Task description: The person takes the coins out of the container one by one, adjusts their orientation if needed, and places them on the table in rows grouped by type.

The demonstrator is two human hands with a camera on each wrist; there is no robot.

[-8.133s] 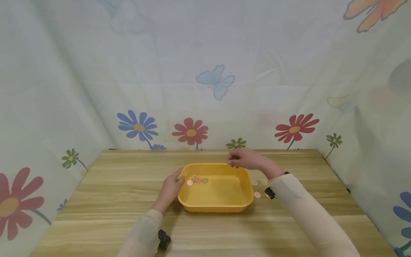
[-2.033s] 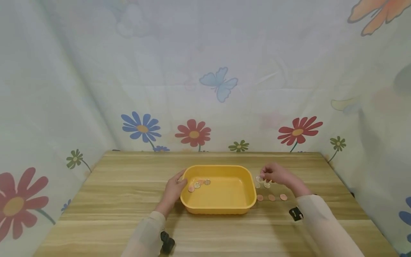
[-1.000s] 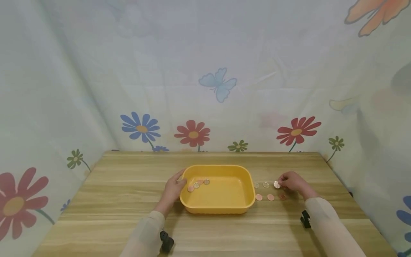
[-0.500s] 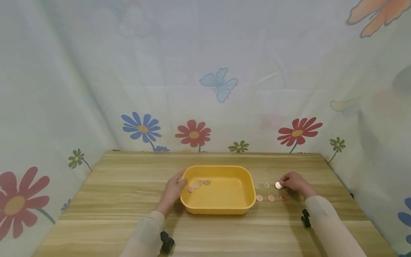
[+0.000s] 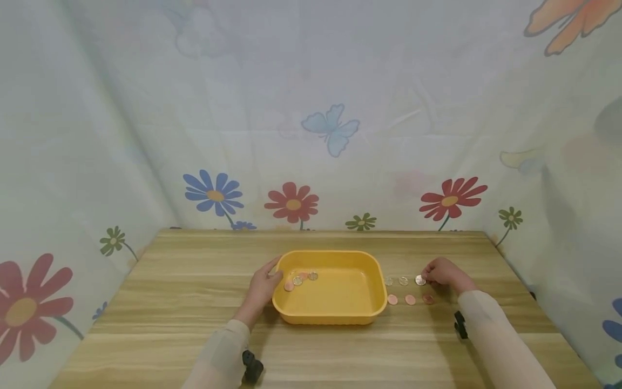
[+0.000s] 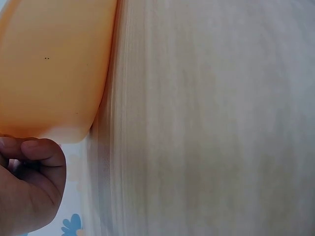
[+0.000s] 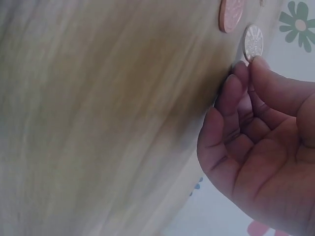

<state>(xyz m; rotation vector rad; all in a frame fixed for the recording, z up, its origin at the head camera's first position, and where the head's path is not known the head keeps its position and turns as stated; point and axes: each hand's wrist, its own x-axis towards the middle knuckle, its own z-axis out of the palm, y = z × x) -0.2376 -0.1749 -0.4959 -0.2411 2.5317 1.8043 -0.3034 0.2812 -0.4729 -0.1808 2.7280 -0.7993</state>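
On the table's right side, my right hand pinches the near edge of a silver coin between thumb and fingertips. That silver coin leans close over the tabletop in the right wrist view, a copper coin beside it. Two more silver coins lie to its left in a line. In front of them runs a row of copper coins. My left hand grips the left rim of a yellow plastic tray. Inside the tray, several coins, copper and silver, cluster at the left end.
The wood-grain table is enclosed by pale cloth printed with flowers and butterflies, at the back and both sides. The tray's right wall stands right by the left ends of both coin rows.
Over eight seconds my right hand went from the tray's back rim to the table. Since two seconds ago it carried the silver coin right, to the back row's end. My left hand stays put.
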